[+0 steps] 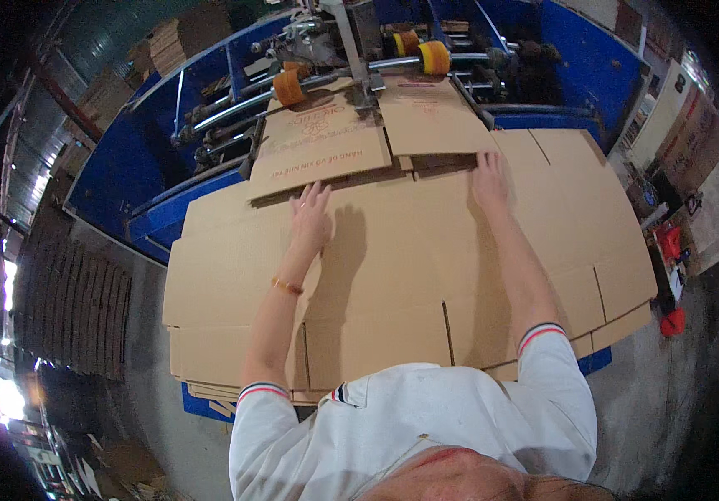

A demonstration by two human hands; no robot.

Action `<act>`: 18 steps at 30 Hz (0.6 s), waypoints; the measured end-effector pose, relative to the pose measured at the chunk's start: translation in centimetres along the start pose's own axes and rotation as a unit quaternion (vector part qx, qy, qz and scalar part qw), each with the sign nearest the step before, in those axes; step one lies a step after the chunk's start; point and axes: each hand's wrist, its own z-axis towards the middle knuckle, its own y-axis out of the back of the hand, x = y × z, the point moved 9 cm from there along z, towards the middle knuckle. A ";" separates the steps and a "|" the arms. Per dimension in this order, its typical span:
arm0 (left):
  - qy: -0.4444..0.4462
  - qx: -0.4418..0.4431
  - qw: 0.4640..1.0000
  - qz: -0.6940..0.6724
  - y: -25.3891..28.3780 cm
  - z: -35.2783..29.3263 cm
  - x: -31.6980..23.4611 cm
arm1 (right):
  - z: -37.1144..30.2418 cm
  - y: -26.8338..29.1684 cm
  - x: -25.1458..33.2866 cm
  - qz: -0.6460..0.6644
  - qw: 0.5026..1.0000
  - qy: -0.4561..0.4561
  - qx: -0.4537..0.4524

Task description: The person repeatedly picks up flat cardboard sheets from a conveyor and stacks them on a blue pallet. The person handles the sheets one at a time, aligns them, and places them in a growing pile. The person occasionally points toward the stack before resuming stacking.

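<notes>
A large flat sheet of brown cardboard [401, 250], scored and slotted like an unfolded box, lies before me on several more sheets. At its far side two panels are folded over toward me: a printed left panel [317, 146] and a right panel [434, 125]. Their far ends run under the rollers of a blue machine. My left hand [312, 215], fingers stretched out and slightly apart, rests by the near edge of the left panel. With fingers extended, my right hand [490, 179] touches the near right corner of the right panel. Both thumbs are hard to make out.
Orange-yellow rollers [434, 58] on a metal shaft [351, 68] stand ahead, inside the machine's blue frame [167, 134]. Stacked dark cardboard [75, 292] stands at left. Red items [670, 242] sit at right near a numbered board [668, 108]. Grey floor [163, 367] surrounds the work surface.
</notes>
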 end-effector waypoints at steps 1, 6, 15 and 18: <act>0.025 0.012 1.000 -0.009 0.1 -1.7 2.4 | -1.8 1.2 -1.3 0.064 0.995 -0.013 -0.070; 0.239 -0.144 0.935 0.219 6.4 -19.7 23.9 | -6.5 4.4 -0.3 0.056 0.997 0.050 0.023; 0.495 -0.041 0.866 0.051 14.6 -31.6 33.4 | -9.6 7.7 -0.4 0.066 0.997 0.026 0.019; 0.586 0.017 0.793 0.165 15.7 -34.8 37.9 | -8.9 8.4 1.9 0.050 0.997 0.033 0.054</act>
